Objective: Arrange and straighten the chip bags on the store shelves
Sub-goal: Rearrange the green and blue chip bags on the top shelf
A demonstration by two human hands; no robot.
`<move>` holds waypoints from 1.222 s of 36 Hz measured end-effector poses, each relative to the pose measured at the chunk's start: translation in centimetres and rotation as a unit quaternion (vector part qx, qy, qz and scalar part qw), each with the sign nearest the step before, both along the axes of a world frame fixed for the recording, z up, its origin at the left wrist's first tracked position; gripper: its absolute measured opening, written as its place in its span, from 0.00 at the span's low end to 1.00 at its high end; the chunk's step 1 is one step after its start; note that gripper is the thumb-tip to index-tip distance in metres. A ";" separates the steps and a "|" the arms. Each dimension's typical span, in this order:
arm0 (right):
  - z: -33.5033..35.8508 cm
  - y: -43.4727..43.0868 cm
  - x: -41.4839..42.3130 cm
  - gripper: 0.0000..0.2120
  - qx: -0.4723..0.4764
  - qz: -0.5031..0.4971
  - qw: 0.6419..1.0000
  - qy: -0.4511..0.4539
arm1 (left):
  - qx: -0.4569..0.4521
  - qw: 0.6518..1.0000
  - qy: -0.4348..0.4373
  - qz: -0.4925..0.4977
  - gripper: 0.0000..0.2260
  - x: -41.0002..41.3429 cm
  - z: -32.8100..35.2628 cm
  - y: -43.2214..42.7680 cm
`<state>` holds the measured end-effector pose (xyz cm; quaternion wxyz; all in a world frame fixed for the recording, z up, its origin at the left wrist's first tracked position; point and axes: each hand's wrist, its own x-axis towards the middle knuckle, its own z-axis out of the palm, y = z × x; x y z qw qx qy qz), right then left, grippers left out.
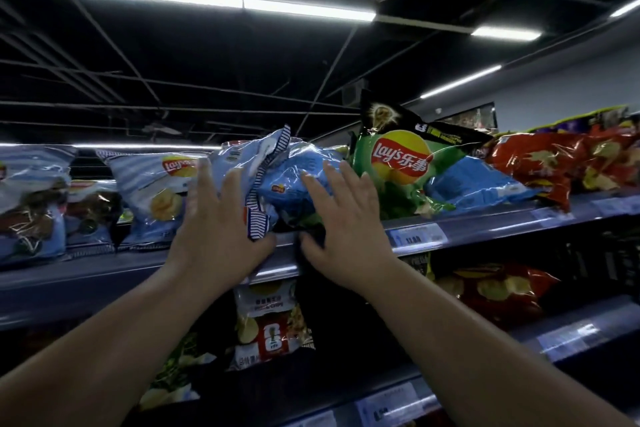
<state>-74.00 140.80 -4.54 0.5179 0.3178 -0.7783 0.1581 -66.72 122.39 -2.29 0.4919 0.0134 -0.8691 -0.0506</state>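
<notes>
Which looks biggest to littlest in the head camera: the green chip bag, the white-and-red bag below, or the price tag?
1. green chip bag
2. white-and-red bag
3. price tag
That is only how they look; nearness to the camera differs.

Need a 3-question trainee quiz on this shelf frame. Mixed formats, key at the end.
1. True or false: the left hand and right hand both press spread fingers against the light blue bags.
2. What colour is the Lay's bag just right of the right hand? A red, B green, C purple.
3. Fill in: on the top shelf, the red bags lie to the ___ of that Lay's bag.

Key: 1 true; 2 B; 3 right.
</notes>
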 end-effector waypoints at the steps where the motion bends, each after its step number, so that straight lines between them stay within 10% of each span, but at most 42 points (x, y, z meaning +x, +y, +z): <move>1: 0.2 -0.5 0.4 0.40 0.005 0.018 1.000 -0.009 | 0.007 1.000 -0.012 -0.005 0.42 0.4 0.2 -0.3; 8: 1.6 -5.2 2.8 0.27 0.029 0.156 0.986 -0.053 | -0.033 0.998 0.038 -0.027 0.11 3.8 2.7 -4.4; 15: 3.1 -9.9 3.6 0.33 -0.036 0.229 0.953 -0.193 | 0.106 0.980 0.155 -0.068 0.08 7.8 4.6 -9.8; 20: 4.9 -13.8 4.2 0.45 -0.122 0.207 0.961 -0.136 | 0.142 0.961 0.212 -0.101 0.10 10.0 6.3 -12.6; 26: 6.9 -17.1 5.1 0.70 -0.179 0.441 0.834 -0.280 | 0.186 0.939 0.243 -0.160 0.14 12.3 7.9 -16.0; 31: 7.7 -19.4 5.2 0.35 -0.158 0.415 0.827 -0.346 | 0.286 0.880 0.238 -0.297 0.08 12.8 9.3 -19.2; 36: 7.7 -21.5 7.0 0.16 -0.216 0.445 0.784 -0.375 | 0.362 0.875 0.091 -0.309 0.55 12.9 8.2 -21.6; 39: 7.1 -22.4 7.7 0.19 -0.184 0.451 0.765 -0.421 | 0.412 0.856 -0.047 -0.309 0.66 12.6 6.5 -22.6; 44: 6.6 -22.7 7.4 0.35 -0.052 0.420 0.760 -0.492 | 0.343 0.899 -0.137 -0.235 0.24 11.1 5.0 -24.7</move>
